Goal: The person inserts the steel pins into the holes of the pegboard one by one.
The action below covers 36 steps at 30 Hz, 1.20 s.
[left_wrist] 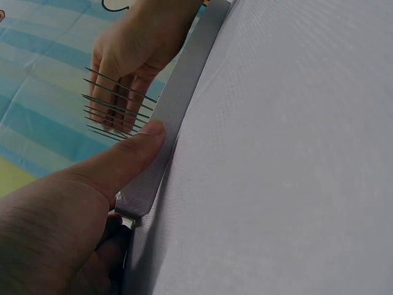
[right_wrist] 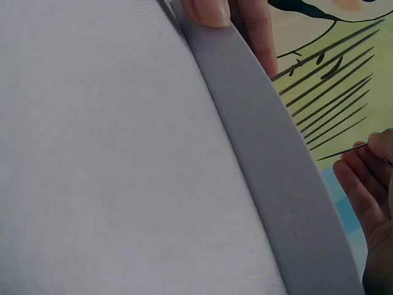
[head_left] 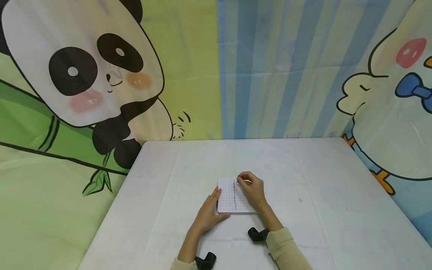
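A white board (head_left: 226,198) with a grid of small dots lies flat on the table. Several thin dark pins (right_wrist: 331,80) stand upright from it in a row, which looks like a dark line from above. My left hand (head_left: 206,215) rests at the board's near left corner, its fingers straight along the left side and its thumb against the front edge. Over the board's far part, my right hand (head_left: 253,189) pinches one thin pin (right_wrist: 342,152) between thumb and fingers. Whether this pin's lower end touches the board cannot be told.
A white cloth covers the table (head_left: 162,195). Black wrist cameras (head_left: 258,234) sit on both wrists. Behind the table hangs a printed curtain (head_left: 192,67) with a panda, stripes and a white bird.
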{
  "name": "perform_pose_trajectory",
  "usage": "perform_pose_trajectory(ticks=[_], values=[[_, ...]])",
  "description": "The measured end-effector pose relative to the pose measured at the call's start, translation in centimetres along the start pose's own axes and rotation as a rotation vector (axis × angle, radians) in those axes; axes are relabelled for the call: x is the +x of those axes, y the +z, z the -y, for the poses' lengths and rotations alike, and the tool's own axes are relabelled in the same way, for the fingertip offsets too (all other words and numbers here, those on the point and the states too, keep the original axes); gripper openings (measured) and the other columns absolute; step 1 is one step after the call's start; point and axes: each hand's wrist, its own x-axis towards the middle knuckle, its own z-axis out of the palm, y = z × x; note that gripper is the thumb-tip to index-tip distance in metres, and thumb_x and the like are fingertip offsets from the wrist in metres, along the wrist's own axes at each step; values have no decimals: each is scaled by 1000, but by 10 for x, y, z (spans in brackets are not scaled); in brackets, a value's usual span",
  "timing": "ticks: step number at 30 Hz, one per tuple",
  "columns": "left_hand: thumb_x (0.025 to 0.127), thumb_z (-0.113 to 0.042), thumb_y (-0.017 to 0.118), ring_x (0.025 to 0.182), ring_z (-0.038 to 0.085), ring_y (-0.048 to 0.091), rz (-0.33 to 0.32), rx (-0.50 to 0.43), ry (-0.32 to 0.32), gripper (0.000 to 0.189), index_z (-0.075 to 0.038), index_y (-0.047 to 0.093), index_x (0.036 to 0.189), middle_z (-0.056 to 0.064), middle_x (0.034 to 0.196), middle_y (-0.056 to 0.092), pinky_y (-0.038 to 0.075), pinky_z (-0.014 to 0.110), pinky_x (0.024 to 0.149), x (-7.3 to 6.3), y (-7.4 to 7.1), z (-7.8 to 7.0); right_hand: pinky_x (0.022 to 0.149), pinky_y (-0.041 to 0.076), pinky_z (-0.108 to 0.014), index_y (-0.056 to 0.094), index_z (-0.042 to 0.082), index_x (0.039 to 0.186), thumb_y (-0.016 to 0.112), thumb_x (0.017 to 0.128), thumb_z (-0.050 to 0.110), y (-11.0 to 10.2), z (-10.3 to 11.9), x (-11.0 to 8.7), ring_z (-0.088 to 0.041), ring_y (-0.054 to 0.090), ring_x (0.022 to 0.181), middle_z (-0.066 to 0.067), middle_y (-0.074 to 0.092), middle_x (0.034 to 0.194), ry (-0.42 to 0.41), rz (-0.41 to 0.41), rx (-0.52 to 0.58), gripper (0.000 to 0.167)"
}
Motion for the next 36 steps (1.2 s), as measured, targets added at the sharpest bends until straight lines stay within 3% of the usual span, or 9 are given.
perform_pose_trajectory(ticks=[4,10,19,26,36], values=[[77,-37,73,135,35,21,0,-5,-5,90,-10,23,147,5,153,15,19,47,109,0,1,1,67,54,-21,65,3,90,66,84,8,5,-5,-2,-21,67,77,-8,68,82,0,11,-20,8],[78,-38,73,135,36,21,-8,8,-4,89,-10,24,147,5,153,15,20,48,109,0,2,1,67,55,-23,66,1,89,67,82,3,8,-4,-2,-24,67,77,-7,68,81,10,2,-22,7],[78,-39,72,135,34,22,-5,9,-4,90,-10,23,147,4,153,15,20,48,109,-1,2,1,69,55,-27,62,-9,89,63,82,-7,5,30,-1,-31,66,79,-18,66,83,-8,28,-41,8],[78,-39,72,135,36,21,-8,2,-6,90,-10,23,147,5,153,15,21,50,108,-1,2,1,72,54,-21,65,7,91,64,86,14,7,-2,-2,-15,66,84,-2,67,88,5,67,-73,8],[78,-39,72,134,37,21,-10,-10,-9,89,-11,24,147,4,153,15,22,51,107,-2,2,0,70,54,-21,66,8,91,64,87,10,7,-4,-2,-14,64,82,0,67,86,-62,109,-168,6]])
